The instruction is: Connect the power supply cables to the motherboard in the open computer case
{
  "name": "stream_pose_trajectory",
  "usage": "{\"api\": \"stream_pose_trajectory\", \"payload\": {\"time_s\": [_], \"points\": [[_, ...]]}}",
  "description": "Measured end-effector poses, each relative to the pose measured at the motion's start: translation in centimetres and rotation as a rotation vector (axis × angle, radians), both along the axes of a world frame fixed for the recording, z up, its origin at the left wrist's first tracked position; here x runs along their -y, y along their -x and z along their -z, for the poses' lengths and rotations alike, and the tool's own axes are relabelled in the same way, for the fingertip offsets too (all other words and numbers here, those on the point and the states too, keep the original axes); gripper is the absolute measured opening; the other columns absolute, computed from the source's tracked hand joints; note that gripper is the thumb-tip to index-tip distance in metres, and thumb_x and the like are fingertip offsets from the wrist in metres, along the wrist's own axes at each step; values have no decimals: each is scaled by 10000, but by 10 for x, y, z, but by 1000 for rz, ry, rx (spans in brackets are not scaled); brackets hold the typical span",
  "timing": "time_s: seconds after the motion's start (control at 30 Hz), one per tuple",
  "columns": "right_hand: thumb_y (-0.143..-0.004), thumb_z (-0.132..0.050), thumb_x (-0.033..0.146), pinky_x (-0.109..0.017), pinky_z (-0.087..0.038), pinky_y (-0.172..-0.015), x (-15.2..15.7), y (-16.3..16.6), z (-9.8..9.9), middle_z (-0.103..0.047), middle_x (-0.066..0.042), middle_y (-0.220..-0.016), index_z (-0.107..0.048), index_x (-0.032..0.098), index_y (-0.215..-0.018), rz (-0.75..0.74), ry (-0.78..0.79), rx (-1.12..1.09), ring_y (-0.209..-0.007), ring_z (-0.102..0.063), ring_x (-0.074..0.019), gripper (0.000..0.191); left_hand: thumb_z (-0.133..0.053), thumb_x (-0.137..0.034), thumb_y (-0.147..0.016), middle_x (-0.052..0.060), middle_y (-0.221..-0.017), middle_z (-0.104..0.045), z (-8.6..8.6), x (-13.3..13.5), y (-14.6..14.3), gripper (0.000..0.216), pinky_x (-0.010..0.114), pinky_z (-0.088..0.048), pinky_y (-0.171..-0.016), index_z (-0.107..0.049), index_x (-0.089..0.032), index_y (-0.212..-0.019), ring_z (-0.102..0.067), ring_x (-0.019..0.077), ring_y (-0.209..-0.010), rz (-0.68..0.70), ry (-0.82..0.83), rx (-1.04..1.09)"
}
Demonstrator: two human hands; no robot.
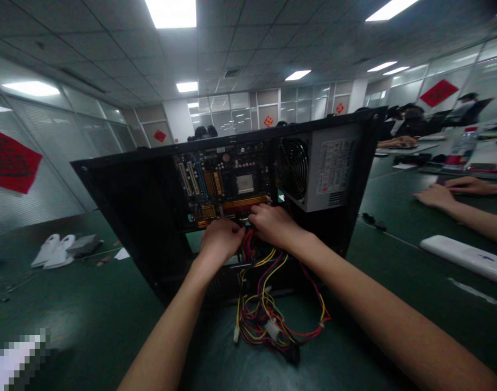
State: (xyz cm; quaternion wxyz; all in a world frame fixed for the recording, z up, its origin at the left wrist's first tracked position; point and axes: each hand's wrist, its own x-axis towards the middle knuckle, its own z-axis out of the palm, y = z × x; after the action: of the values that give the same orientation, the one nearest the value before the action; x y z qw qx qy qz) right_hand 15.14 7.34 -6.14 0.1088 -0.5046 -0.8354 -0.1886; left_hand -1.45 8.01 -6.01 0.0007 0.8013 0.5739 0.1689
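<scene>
An open black computer case (122, 206) lies on a dark green table (89, 320), its motherboard (222, 182) and grey power supply (322, 168) exposed. My left hand (221, 239) and my right hand (273, 224) are both inside the case at the motherboard's lower edge. Their fingers are curled and pinched together around a cable end where the two hands meet; what exactly they grip is hidden. A bundle of yellow, red and black wires (268, 309) runs from the hands down onto the table.
Another person's hands (447, 193) rest on the table at the right, beside a white flat object (464, 255). White gloves (53, 251) and small parts lie at the left. Seated people and a bottle (460, 146) are at the far right.
</scene>
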Motion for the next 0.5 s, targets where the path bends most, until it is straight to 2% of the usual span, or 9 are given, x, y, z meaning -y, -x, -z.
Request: {"api": "stream_pose_trajectory", "payload": {"time_s": [0.27, 0.5], "points": [[-883, -564, 195, -313, -423, -617, -3, -1, 3, -639, -116, -1092, -694, 138, -1002, -6, -4, 3, -1023, -595, -264, 185, -498, -421, -910, 80, -869, -772, 1, 0, -3, 350, 305, -445, -685, -806, -263, -857, -697, 238, -834, -15, 26, -39], [-883, -582, 184, -315, -445, -671, -4, 0, 2, -631, -118, -1097, -687, 135, -1008, -4, 22, -21, -1033, -586, -260, 170, -501, -439, -897, 91, -881, -772, -3, 0, 1, 353, 329, -461, -679, -806, -267, -853, -704, 281, -886, -68, -59, -73]]}}
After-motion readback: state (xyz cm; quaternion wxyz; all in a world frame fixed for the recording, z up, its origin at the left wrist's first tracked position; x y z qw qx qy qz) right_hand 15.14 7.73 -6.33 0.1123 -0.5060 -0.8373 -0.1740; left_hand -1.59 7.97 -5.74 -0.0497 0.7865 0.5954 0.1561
